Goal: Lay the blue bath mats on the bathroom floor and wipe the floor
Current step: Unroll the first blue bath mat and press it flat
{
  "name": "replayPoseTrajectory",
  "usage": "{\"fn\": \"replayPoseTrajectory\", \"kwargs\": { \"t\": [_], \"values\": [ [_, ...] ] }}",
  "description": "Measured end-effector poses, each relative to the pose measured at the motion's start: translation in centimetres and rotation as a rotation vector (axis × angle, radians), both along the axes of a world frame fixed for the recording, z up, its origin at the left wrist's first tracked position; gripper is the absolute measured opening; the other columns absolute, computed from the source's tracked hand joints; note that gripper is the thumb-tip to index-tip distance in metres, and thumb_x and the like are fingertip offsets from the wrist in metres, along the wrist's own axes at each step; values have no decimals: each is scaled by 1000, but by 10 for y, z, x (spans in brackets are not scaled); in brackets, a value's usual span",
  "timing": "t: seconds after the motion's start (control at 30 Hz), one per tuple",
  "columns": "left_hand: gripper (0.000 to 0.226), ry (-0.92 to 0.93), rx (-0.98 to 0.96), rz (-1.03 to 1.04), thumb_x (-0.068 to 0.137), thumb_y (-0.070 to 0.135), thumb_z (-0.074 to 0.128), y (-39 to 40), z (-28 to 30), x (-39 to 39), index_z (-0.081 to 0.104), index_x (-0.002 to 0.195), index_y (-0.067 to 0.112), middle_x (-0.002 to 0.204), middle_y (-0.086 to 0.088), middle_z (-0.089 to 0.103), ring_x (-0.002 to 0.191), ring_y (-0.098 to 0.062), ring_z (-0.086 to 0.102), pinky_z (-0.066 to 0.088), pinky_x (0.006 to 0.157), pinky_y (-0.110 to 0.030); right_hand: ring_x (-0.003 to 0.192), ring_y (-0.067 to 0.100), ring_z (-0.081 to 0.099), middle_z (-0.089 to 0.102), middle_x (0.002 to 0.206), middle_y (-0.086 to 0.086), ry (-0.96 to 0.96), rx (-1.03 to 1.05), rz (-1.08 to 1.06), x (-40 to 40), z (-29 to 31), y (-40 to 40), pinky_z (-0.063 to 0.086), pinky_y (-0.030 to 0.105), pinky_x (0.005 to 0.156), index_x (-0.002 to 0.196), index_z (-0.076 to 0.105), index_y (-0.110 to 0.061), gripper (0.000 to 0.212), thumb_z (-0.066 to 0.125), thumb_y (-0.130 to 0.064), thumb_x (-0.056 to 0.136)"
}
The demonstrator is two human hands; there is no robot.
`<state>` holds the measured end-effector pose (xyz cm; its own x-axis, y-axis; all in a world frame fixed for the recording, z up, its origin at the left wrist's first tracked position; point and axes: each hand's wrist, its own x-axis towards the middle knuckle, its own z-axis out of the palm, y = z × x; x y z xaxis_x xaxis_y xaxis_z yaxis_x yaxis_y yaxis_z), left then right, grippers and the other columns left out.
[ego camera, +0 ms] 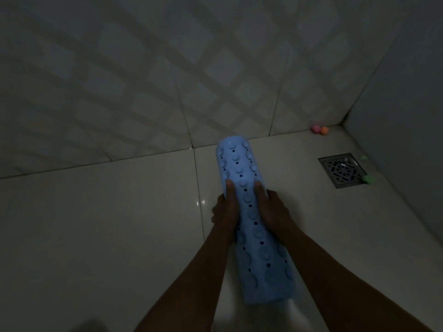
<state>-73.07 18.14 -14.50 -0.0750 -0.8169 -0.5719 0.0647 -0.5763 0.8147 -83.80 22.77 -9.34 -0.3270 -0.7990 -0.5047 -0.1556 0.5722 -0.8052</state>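
Note:
A blue bath mat (pixel 242 164), rolled into a long tube with suction cups and small holes on its outside, is held above the pale tiled floor (pixel 96 224). Its far end points toward the wall and its near end reaches down between my forearms. My left hand (pixel 225 209) grips the roll from the left, thumb on top. My right hand (pixel 271 207) grips it from the right side, thumb also on top. The room is dim.
A square metal floor drain (pixel 340 170) sits at the right near the corner. Small coloured balls lie around it: pink (pixel 315 128) and orange (pixel 324 130) in the corner, green ones (pixel 368 179) beside the drain. Tiled walls (pixel 167 80) close the back and right.

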Motion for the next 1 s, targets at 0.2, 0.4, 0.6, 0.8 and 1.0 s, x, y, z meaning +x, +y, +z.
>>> {"fn": "replayPoseTrajectory", "kwargs": {
  "t": [0.2,0.4,0.6,0.8,1.0],
  "values": [
    [76,-176,-62,-33,79,81,54,7,8,18,50,126,21,125,0,63,107,-20,65,54,96,-45,133,33,46,40,153,15,57,33,9,1,-18,0,39,41,107,156,22,-17,85,21,-75,93],
    [63,-428,-189,-102,100,51,47,20,31,39,38,147,10,143,-13,52,124,-28,55,46,105,-38,131,38,43,40,149,18,163,56,63,14,-27,1,35,49,111,153,25,-34,65,24,-65,96],
    [71,-494,-199,-188,100,48,50,28,34,73,25,155,11,151,-13,44,132,-28,49,41,108,-34,141,36,25,23,154,14,204,128,163,38,-19,9,28,47,113,156,12,-35,77,43,-66,93],
    [66,-467,-155,-189,99,53,47,41,28,108,32,151,15,146,-13,48,126,-29,53,46,103,-37,131,39,40,28,148,14,229,75,225,77,-11,15,39,50,109,154,8,-44,81,47,-69,88],
    [70,-432,-139,-123,98,55,46,46,20,137,28,155,17,151,-11,42,132,-31,48,44,107,-41,139,36,27,23,152,13,282,102,255,89,-12,13,31,46,110,157,7,-32,91,53,-68,86]
  ]
}}
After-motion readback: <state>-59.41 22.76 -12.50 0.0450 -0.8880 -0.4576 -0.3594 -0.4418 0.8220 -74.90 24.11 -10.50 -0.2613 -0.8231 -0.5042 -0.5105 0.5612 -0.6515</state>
